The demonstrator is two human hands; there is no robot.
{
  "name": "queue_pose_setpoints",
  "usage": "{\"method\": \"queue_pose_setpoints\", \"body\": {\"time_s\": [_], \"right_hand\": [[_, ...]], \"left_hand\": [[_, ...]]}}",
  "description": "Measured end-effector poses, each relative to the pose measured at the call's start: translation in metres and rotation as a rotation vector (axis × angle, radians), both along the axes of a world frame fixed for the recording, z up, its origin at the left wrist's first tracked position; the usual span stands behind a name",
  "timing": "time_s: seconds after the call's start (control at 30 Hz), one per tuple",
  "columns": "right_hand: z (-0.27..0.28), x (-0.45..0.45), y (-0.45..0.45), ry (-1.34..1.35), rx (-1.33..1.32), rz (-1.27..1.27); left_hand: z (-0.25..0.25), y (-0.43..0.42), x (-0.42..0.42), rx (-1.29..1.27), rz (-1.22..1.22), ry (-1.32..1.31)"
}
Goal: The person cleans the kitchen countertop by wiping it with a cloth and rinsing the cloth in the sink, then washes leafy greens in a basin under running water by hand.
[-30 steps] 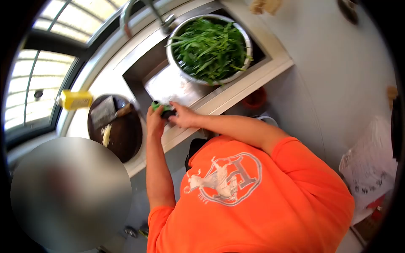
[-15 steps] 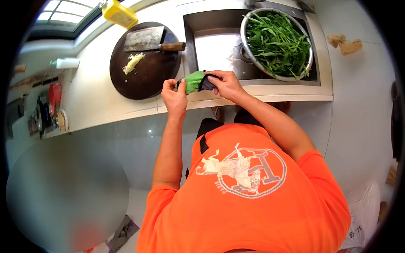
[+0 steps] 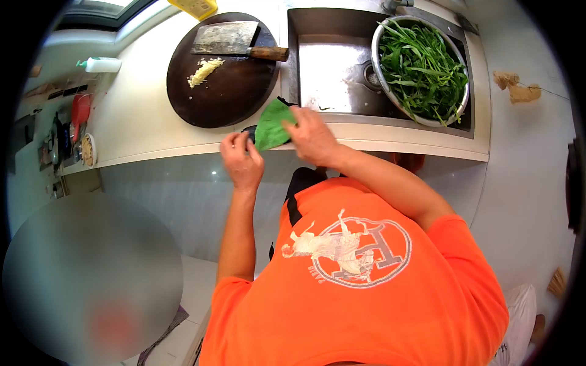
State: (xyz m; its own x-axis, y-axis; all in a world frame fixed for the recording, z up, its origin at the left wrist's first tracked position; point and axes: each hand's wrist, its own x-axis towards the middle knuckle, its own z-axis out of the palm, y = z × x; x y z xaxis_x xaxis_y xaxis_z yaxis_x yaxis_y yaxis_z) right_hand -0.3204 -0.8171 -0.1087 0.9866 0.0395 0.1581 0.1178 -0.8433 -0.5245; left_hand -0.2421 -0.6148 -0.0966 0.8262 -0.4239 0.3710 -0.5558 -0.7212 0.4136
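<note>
Pinching green cloth (image 3: 271, 126) beside the round board (image 3: 227, 101) is the right hand (image 3: 312, 135); whether the left hand (image 3: 243, 162) grips it is unclear.

Cleaver handle (image 3: 269, 53) wooden; sink (image 3: 332, 73) glossy metal; green cloth (image 3: 273, 125) matt; countertop (image 3: 137, 116) smooth.
</note>
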Motion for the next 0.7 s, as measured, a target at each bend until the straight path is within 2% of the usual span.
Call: {"method": "queue_pose_setpoints", "body": {"time_s": [0.03, 0.1, 0.17, 0.27, 0.3, 0.37, 0.43, 0.5, 0.6, 0.7], "right_hand": [[-0.004, 0.003, 0.012, -0.047, 0.000, 0.039], [-0.028, 0.011, 0.033, 0.075, 0.023, 0.075], [-0.042, 0.007, 0.035, -0.017, -0.062, 0.112], [-0.044, -0.029, 0.009, -0.043, -0.067, 0.090], [-0.044, -0.041, -0.003, -0.046, -0.047, 0.077], [-0.051, -0.075, -0.030, -0.092, -0.061, -0.041], [-0.055, -0.106, -0.063, -0.136, -0.045, -0.158], [-0.046, -0.137, -0.092, -0.100, -0.100, -0.267], [-0.039, -0.183, -0.131, -0.097, -0.158, -0.442], [-0.045, -0.220, -0.160, -0.117, -0.190, -0.588]], "left_hand": [[-0.003, -0.002, -0.004, -0.017, -0.111, 0.056], [-0.030, -0.001, -0.005, 0.027, -0.165, 0.164], [-0.042, -0.001, -0.011, 0.085, -0.222, 0.222], [-0.039, -0.021, -0.029, -0.027, -0.194, 0.574], [-0.042, -0.035, -0.033, -0.049, -0.287, 0.582], [-0.042, -0.063, -0.053, -0.091, -0.456, 0.597], [-0.031, -0.111, -0.071, -0.004, -0.644, 0.583], [-0.033, -0.154, -0.085, -0.036, -0.831, 0.618], [-0.033, -0.207, -0.110, -0.118, -0.945, 0.884], [-0.024, -0.236, -0.119, -0.187, -1.043, 0.794]]}}
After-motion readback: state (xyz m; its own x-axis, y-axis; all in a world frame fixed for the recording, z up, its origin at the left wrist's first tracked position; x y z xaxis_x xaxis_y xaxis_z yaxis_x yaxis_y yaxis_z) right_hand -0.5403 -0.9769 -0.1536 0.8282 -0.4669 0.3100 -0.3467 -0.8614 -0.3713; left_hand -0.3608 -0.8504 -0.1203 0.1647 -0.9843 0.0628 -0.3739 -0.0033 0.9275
